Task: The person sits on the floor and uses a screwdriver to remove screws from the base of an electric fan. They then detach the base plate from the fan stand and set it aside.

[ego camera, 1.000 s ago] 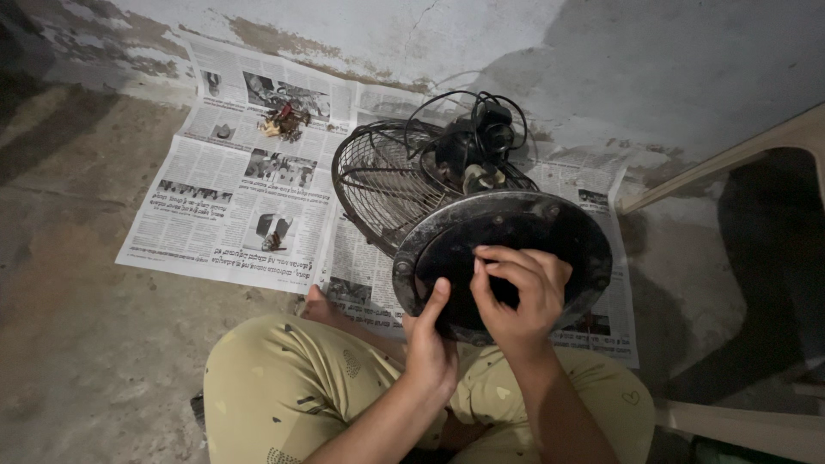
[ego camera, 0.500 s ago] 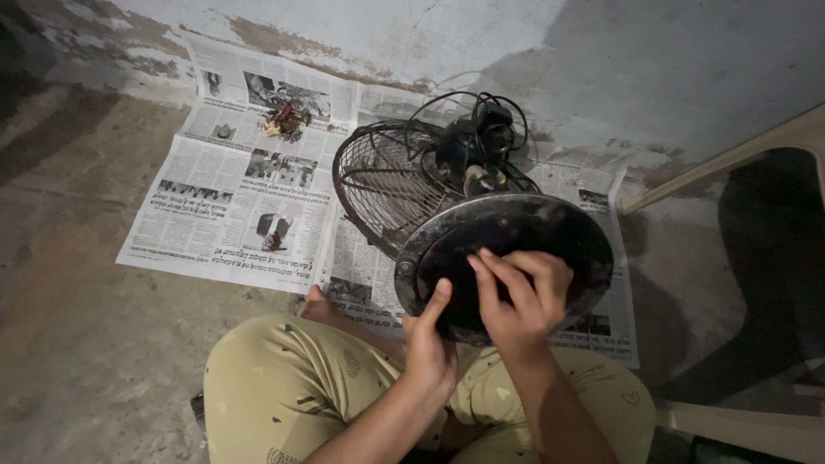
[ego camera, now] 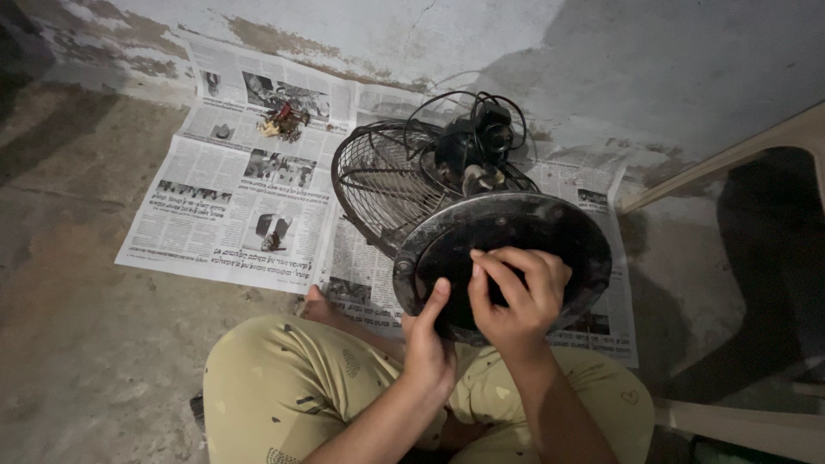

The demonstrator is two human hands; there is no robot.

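Round black fan base (ego camera: pixel 550 225) tipped on edge, dusty, against wire fan cage (ego camera: pixel 378 185), over newspaper.

Dusty matt fan base (ego camera: pixel 507 236), wire metal grille (ego camera: pixel 378 185), newspaper (ego camera: pixel 232 206)

Both forearms are coming up from the bottom of the frame, bare, angling inward so the hands are sitting just beside each other. Left hand (ego camera: pixel 430 344) is standing upright, thumb stretched up, palm turned toward the right hand. Right hand (ego camera: pixel 513 296) is curling over, knuckles up, fingers (ego camera: pixel 503 275) bent and spread, tips pressing down and leftward. Wrists are slightly flexed. Legs are folded beneath the arms, knees apart.
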